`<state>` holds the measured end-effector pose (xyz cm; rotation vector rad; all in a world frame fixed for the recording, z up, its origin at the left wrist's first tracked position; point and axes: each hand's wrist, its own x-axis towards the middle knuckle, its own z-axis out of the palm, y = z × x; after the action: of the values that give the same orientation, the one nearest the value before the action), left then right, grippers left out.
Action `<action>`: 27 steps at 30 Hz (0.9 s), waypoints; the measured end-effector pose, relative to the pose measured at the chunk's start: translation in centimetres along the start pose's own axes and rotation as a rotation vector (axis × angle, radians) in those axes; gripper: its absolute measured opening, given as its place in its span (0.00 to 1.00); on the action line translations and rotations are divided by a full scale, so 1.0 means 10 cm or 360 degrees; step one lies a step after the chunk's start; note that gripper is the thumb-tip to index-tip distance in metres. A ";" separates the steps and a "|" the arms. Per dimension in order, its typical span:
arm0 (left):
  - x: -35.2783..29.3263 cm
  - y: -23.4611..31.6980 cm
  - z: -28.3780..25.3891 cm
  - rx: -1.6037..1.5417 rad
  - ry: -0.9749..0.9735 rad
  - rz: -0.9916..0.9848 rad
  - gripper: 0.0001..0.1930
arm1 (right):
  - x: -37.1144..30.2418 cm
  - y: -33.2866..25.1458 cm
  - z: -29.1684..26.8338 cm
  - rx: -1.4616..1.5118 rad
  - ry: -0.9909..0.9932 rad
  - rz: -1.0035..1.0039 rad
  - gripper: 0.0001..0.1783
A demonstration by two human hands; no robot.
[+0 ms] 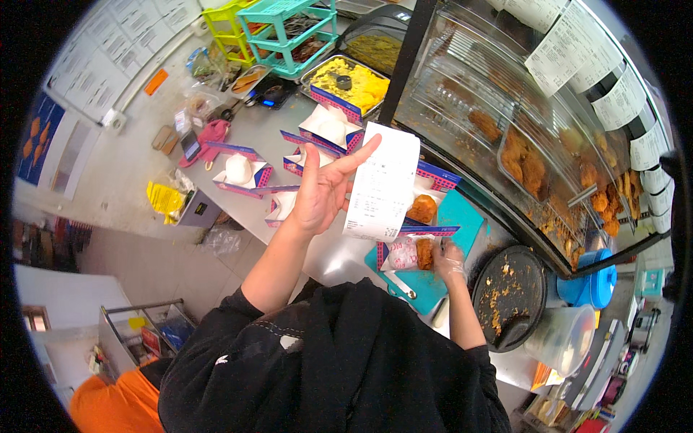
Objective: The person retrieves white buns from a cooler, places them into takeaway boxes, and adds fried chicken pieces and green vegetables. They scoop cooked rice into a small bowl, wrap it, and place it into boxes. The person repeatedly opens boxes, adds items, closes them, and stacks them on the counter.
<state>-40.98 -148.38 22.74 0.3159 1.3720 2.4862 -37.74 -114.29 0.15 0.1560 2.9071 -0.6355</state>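
My left hand is raised over the counter, with its thumb and a finger stretched out and a long white printed receipt held at its edge. Lower down, my right hand wears a clear plastic glove. Its fingers are curled at the right end of an open cardboard box, beside a piece of fried chicken; what they grip is hidden. A white wrapped bundle lies in the same box. Behind it, another box holds fried chicken, partly covered by the receipt. Both boxes rest on a teal cutting board.
Several open boxes with white wrapped bundles stand on the steel counter to the left. A glass display case of fried food rises at the right. A black round pan and clear tub sit nearer. A yellow food tray lies behind.
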 end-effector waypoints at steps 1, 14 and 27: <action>0.05 0.02 -0.05 -0.0002 -0.0031 -0.0020 0.59 | -0.01 -0.01 0.07 -0.0015 0.0043 0.0030 0.20; 0.98 0.22 -0.98 0.1270 -0.0225 0.0185 0.40 | -0.61 -0.15 0.37 0.0282 0.0619 0.0964 0.17; 1.28 -2.10 -0.98 0.2573 0.0152 -0.0408 0.26 | -1.69 -0.35 0.55 0.1703 0.1458 0.0887 0.08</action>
<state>-53.21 -140.99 0.44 0.2540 2.8555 0.6920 -20.86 -120.88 -0.37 1.6413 2.4902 -2.3331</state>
